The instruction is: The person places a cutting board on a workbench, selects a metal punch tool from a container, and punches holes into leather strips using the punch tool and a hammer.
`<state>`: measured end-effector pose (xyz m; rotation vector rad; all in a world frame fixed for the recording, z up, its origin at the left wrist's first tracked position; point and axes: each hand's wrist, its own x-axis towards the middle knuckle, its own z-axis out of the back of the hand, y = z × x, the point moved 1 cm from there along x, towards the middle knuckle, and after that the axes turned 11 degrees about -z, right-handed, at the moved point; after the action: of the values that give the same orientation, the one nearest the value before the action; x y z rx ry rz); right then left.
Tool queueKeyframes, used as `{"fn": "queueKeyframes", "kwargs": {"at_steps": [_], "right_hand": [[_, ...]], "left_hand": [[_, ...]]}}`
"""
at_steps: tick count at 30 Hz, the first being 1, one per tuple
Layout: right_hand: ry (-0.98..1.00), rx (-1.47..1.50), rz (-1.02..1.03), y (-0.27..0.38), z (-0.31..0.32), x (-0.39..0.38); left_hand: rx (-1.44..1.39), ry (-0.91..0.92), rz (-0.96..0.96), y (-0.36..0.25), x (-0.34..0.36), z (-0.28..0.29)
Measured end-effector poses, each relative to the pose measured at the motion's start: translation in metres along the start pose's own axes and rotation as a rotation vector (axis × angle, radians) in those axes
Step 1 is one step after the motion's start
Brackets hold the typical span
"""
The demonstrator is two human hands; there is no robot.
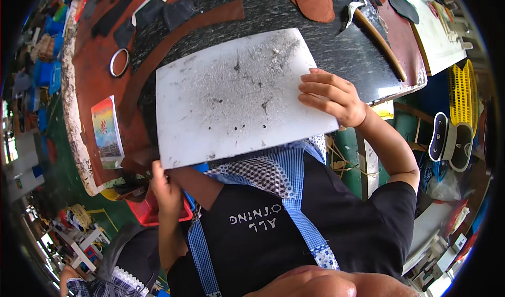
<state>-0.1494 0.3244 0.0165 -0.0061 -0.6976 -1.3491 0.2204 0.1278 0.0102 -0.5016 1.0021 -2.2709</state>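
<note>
Board (236, 94) of scuffed white plastic, held up between my two hands over the near edge of the dark desk (336, 44). My right hand (331, 96) has its grip clamped on the board's right edge, fingers curled over the top face. My left hand (167, 189) pinches the lower left corner from beneath. A hammer (374, 29) lies beyond on the desk, a metal ring (119, 62) far to the left.

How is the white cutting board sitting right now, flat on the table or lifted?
Lifted: the white board overhangs the dark table edge, right hand gripping its side, left hand at its corner.
</note>
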Motion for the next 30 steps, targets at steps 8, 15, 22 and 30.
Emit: {"fn": "queueKeyframes", "kwargs": {"at_steps": [8,15,22,30], "right_hand": [[0.294,-0.357,-0.354,-0.003,0.059,0.031],[-0.083,-0.072,-0.518,-0.055,-0.028,0.05],[-0.074,-0.363,-0.35,-0.049,-0.041,0.064],[-0.259,0.332,-0.794,-0.06,0.021,0.021]], "left_hand": [[-0.039,0.03,0.268,-0.016,0.007,0.07],[-0.202,0.24,-0.005,-0.05,0.097,0.04],[-0.338,0.42,-0.075,-0.045,0.163,0.004],[-0.521,0.865,-0.134,-0.08,0.188,-0.053]]}}
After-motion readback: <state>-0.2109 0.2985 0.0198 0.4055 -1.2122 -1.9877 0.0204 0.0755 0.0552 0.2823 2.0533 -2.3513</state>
